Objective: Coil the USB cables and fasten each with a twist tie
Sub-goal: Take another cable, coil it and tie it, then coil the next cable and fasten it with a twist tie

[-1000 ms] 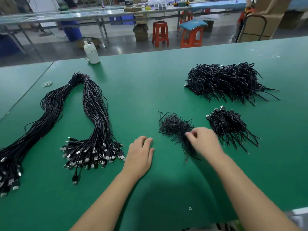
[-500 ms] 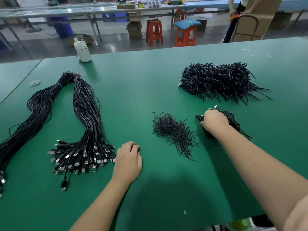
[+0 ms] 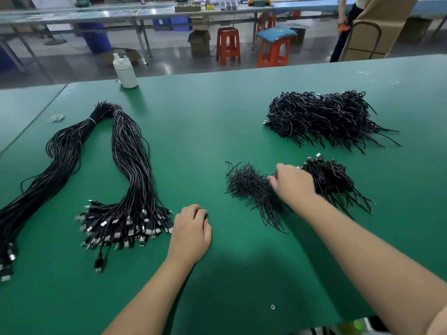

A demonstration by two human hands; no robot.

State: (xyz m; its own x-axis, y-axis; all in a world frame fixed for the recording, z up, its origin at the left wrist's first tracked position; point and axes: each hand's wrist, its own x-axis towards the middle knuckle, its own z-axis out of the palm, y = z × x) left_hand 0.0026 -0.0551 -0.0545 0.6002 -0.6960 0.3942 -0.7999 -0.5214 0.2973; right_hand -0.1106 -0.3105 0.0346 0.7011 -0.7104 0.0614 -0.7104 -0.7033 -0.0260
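A long bundle of straight black USB cables (image 3: 130, 165) lies at the left of the green table (image 3: 205, 122), its plugs fanned out toward me. A second bundle (image 3: 55, 160) runs off the left edge. My left hand (image 3: 191, 233) rests on the table just right of the plugs, fingers curled under, holding nothing. A small pile of black twist ties (image 3: 246, 184) lies at centre right. My right hand (image 3: 292, 184) hovers between it and a small heap of coiled cables (image 3: 336, 182), fingertips at the ties. It is blurred, so its grip is unclear. A larger coiled heap (image 3: 321, 119) lies behind.
A white bottle (image 3: 125, 72) stands at the table's far edge. Loose rubber bands (image 3: 56, 118) lie far left. Beyond the table are orange stools (image 3: 227, 45), cardboard boxes, long benches and a person (image 3: 343, 32) at the back right.
My right hand went from the twist ties to the small coiled heap, then came back left to the ties. My left hand curled its fingers under and stayed near the plugs.
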